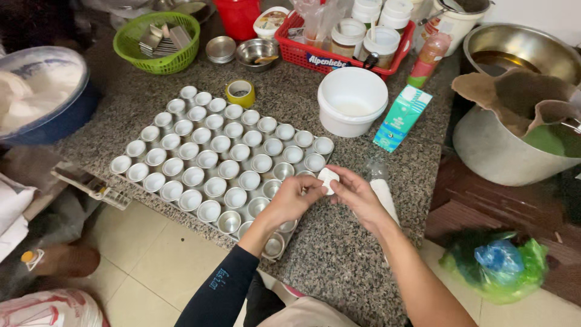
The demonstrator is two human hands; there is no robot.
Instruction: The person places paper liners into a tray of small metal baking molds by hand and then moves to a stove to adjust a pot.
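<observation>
My left hand (295, 195): fingers pinched on the near edge of a small white paper liner (328, 179).
My right hand (357, 195): fingertips gripping the same liner from the other side.
Liner: held between both hands, just above the near right corner of the cups.
Metal cups (221, 163): many small round ones packed in rows on the granite counter (339, 248), most lined white.
Behind them: a white bucket (352, 100), a teal carton (402, 117), a roll of yellow tape (240, 92).

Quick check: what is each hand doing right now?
Left hand: fingers closed on the small white paper liner.
Right hand: pinching the same liner, above the tray of metal cups.
</observation>
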